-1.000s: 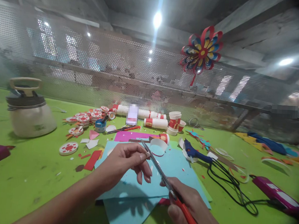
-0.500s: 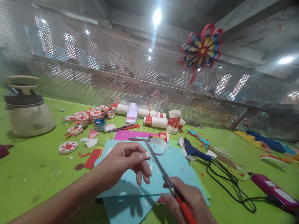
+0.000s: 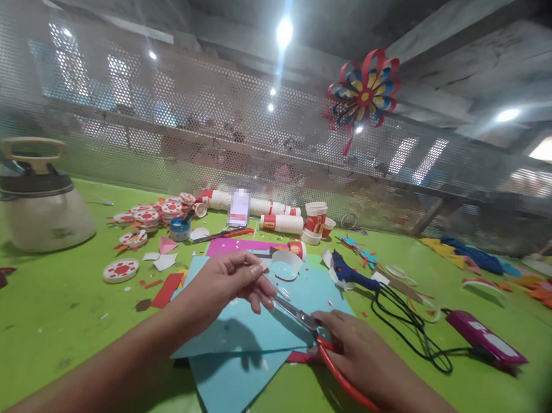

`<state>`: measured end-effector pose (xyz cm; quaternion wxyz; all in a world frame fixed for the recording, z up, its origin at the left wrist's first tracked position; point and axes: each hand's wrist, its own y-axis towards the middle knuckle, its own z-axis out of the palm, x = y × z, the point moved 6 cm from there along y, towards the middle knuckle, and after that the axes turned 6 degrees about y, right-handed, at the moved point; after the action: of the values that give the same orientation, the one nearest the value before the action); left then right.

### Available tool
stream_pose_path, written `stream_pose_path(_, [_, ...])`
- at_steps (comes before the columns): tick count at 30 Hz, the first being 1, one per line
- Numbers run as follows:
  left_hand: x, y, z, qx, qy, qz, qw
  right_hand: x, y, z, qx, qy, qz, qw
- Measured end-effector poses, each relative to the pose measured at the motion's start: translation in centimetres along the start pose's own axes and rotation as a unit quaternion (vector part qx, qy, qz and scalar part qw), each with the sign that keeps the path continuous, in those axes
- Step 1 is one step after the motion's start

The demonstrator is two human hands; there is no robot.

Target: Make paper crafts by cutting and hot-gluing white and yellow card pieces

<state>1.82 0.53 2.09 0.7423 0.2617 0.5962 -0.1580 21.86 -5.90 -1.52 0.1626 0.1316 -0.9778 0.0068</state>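
Note:
My left hand (image 3: 241,280) is above the light blue paper (image 3: 273,331), thumb and forefinger pinched on a tiny white paper piece (image 3: 265,267), mostly hidden by the fingertips. In my right hand (image 3: 349,351) is a pair of scissors (image 3: 304,317) with red handles. Their blades point up and left, towards the left fingertips; whether they touch the piece I cannot tell. Just behind the hands stands a white paper ring (image 3: 286,266), near a red and white paper cup (image 3: 297,250) on its side.
A blue glue gun (image 3: 353,275) with a looping black cord lies at the right, by a purple power strip (image 3: 485,338). Stacked cups (image 3: 315,220), a phone (image 3: 239,207) and red-dotted discs (image 3: 121,270) stand behind and left. A large jug (image 3: 44,211) is far left.
The scissors have swung lower and flatter, their blades now nearer the left fingertips. My left hand has shifted slightly up and left in view. The whole view has turned a little.

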Motion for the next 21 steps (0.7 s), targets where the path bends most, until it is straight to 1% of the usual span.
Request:
stream_pose_path(3, [0.6, 0.5, -0.7, -0.023, 0.002, -0.004, 1.0, -0.4, 0.7, 0.0, 0.033, -0.026, -0.024, 0.999])
stream_pose_path(8, [1.4, 1.1, -1.4, -0.049, 0.041, -0.011, 0.998, -1.5, 2.7, -1.0, 0.053, -0.057, -0.055, 0.995])
stream_pose_path(10, [1.5, 1.4, -1.2, -0.043, 0.073, -0.016, 0.996, -1.7, 3.1, -1.7, 0.047, -0.071, -0.061, 0.995])
stream_pose_path(12, [1.5, 1.6, -0.7, -0.031, 0.096, -0.028, 0.995, -0.9, 3.1, -2.6, 0.016, -0.056, -0.077, 0.995])
stream_pose_path(13, [1.4, 1.6, -0.3, -0.025, 0.101, -0.033, 0.994, -0.1, 3.0, -3.2, -0.011, -0.033, -0.089, 0.995])
stream_pose_path(15, [1.1, 1.4, 0.6, -0.012, 0.1, -0.038, 0.994, 2.1, 2.7, -4.4, -0.075, 0.051, -0.113, 0.989])
stream_pose_path(17, [0.6, 1.0, 1.6, 0.0, 0.09, -0.033, 0.995, 4.4, 2.5, -5.3, -0.127, 0.174, -0.123, 0.969])
stream_pose_path(19, [0.1, 0.3, 2.4, 0.005, 0.079, -0.017, 0.997, 6.2, 2.6, -5.2, -0.152, 0.307, -0.11, 0.933])
stream_pose_path(21, [-0.4, -0.6, 2.9, -0.001, 0.064, 0.008, 0.998, 7.1, 2.8, -4.6, -0.18, 0.436, -0.08, 0.878])
